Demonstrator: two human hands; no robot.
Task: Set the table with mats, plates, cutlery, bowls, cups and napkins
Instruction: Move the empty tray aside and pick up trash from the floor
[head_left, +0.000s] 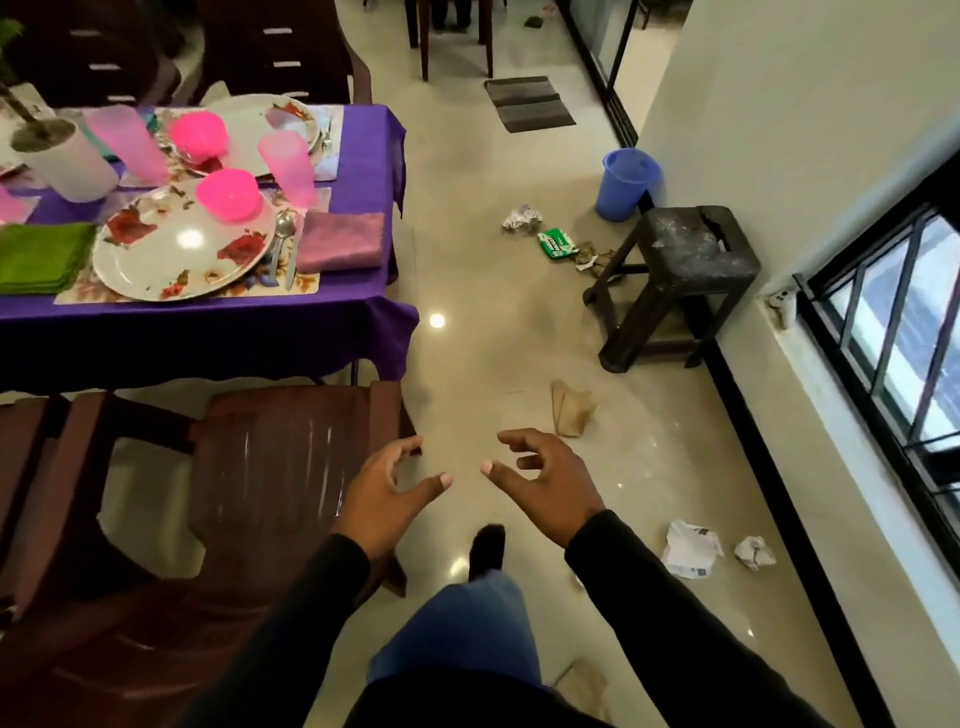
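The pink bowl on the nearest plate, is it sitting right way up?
No, the pink bowl lies upside down on the floral plate, its base facing up.

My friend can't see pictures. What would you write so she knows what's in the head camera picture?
A person's empty left hand and right hand hang open over a shiny floor beside a purple-clothed table. It is set with floral plates, pink bowls, pink cups, spoons and napkins. Litter lies near a dark stool.

Worktop (197, 332) cut off at left edge, we lose green napkin (41, 257) end; green packet (557, 245) print unreadable for us.
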